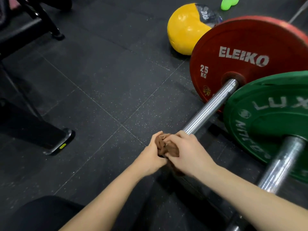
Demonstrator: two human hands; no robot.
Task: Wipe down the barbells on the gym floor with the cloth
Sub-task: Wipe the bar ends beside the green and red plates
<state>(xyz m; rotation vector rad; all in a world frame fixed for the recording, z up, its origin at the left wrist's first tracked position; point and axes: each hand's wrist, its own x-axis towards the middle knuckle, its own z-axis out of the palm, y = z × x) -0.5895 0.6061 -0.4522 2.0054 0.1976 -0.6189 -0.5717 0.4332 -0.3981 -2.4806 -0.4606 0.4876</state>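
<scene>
The left hand (154, 153) and right hand (188, 152) both clutch the soft, bunched brown cloth (167, 145) at the end of the red-plated barbell (210, 106) on the gym floor (100, 80), whose smooth steel looks heavy, rigid and slippery.

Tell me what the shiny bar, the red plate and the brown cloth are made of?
Shiny bar: likely steel, polished, with bright streaky glints. Red plate: probably rubber, matte, lettering scuffed. Brown cloth: soft fabric, crumpled into folds.
</scene>
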